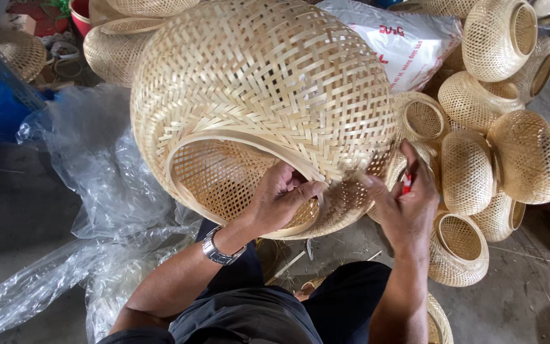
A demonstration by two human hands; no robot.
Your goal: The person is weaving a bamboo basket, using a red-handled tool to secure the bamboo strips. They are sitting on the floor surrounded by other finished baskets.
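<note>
One big woven basket (262,95) sits mid-frame; everything else is counted around it. Right of the big woven basket: about nine small woven baskets (526,156), clustered and partly overlapping, so the count is rough. Behind its upper left: three more baskets (112,54), stacked, plus one at the far left edge. Behind its upper right: one white bag (408,48). Left of it: clear plastic sheets (97,165), number unclear. Below it: two hands, one wristwatch (219,250).
</note>
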